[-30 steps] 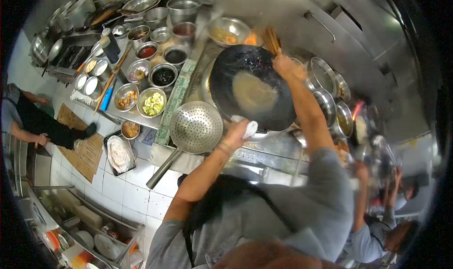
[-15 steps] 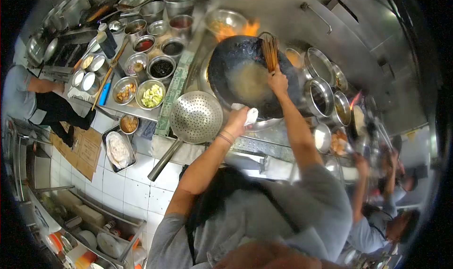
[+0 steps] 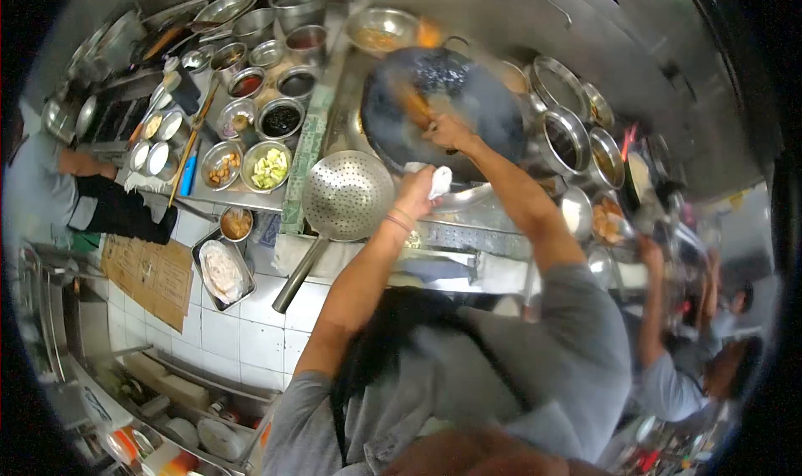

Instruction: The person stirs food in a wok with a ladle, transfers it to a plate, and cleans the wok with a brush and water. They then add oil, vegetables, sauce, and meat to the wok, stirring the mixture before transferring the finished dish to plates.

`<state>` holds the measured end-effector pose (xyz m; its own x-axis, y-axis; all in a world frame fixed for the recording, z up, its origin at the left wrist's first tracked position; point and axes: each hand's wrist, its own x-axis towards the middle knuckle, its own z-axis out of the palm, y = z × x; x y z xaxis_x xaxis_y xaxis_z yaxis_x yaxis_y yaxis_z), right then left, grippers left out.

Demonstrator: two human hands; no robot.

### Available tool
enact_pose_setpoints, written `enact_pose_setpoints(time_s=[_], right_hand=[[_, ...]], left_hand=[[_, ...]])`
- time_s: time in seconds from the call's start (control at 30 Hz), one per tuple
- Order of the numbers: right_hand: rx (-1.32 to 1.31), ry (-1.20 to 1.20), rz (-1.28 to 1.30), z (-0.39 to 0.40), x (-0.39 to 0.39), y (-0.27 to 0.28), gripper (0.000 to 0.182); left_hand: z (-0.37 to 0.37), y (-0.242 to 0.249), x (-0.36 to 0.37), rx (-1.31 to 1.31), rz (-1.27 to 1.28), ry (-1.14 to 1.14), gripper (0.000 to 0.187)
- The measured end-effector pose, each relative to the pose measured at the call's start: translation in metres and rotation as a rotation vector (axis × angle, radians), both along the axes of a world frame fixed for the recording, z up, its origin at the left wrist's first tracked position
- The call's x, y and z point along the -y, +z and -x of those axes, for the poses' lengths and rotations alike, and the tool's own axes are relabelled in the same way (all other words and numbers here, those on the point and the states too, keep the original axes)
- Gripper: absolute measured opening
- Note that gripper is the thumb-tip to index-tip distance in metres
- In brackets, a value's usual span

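A large black wok (image 3: 494,121) sits tilted on the stove, its inside dark and shiny. My right hand (image 3: 449,132) is closed round a bamboo wok brush (image 3: 409,102), whose bristles are blurred by motion over the left part of the wok. At the wok's near edge, my left hand (image 3: 416,190) grips a folded white cloth (image 3: 441,181); whether the wok's handle lies inside it is hidden. A perforated metal strainer (image 3: 347,194) lies just left of that hand, its handle sticking out over the counter's edge.
Bowls of cut green vegetable (image 3: 269,168), dark sauce and other ingredients crowd the left counter. Metal pots (image 3: 565,142) line the wok's right side. A small flame (image 3: 428,33) burns behind it. Co-workers stand at far left (image 3: 50,175) and lower right (image 3: 677,384).
My right hand has swept the brush left and down across the wok. Cloudy liquid seen in the wok earlier is no longer visible, and the flame behind is smaller.
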<state>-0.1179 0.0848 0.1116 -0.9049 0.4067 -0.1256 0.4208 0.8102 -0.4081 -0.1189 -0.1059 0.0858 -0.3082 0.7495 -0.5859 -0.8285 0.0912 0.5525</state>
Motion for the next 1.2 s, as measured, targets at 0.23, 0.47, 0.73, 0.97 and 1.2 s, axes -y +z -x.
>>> enact_pose_setpoints(time_s=[0.23, 0.47, 0.73, 0.97, 1.2], right_hand=[[0.275, 0.222, -0.376, -0.122, 0.038, 0.13, 0.061], [0.034, -0.338, -0.489, -0.235, 0.068, 0.107, 0.071], [-0.629, -0.765, -0.05, -0.331, 0.139, -0.011, 0.067], [-0.417, -0.92, 0.24, -0.373, 0.15, -0.093, 0.06], [-0.247, -0.951, 0.313, -0.373, 0.141, -0.089, 0.059]], left_hand=[[0.007, -0.009, 0.004, 0.118, -0.067, -0.131, 0.031], [0.005, 0.025, 0.008, 0.175, -0.001, -0.165, 0.037], [0.027, 0.001, 0.0, 0.209, -0.051, -0.239, 0.024], [0.02, -0.034, 0.023, 0.167, -0.048, 0.004, 0.01], [-0.01, 0.03, 0.101, 0.315, -0.007, 0.075, 0.012]])
